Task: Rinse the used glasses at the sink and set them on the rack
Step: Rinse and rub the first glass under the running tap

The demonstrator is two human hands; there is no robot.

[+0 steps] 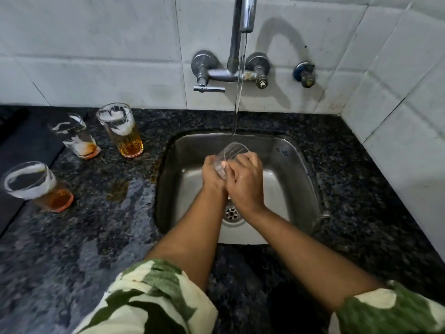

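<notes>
Both hands, left hand (213, 173) and right hand (245, 182), are wrapping their fingers around a glass (230, 157) over the sink (296, 169), under the running water. Next, I think, it is needing a rack, which is not showing.

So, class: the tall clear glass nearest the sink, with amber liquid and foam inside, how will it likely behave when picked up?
The tall clear glass probably tips easily, being narrow and high. It may feel bottom-heavy, since the amber liquid sits low. It could be slippery, as the dark speckled stone counter looks wet nearby.
</notes>
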